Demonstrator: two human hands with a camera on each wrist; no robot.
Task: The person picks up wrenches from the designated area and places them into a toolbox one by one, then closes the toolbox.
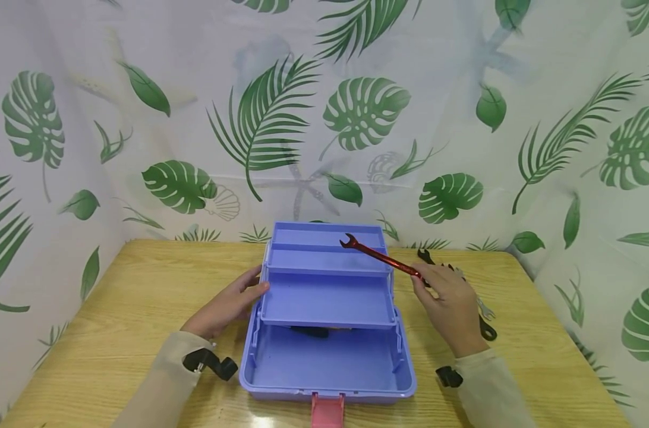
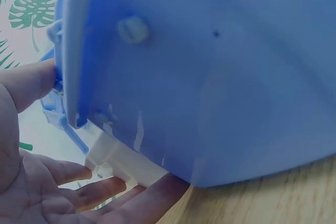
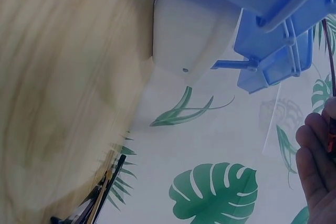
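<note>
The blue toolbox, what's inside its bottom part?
In the bottom of the toolbox, a black thing pokes out from under the lowest tray, with a sliver of something yellowish beside it. The tray covers the rest, so I can't tell what they are.

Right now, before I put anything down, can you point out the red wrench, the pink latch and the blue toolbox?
Red wrench point(image 1: 380, 256): head view, middle of its shaft.
Pink latch point(image 1: 327, 411): head view, its front face.
Blue toolbox point(image 1: 324, 362): head view, bare floor of its bottom compartment.
</note>
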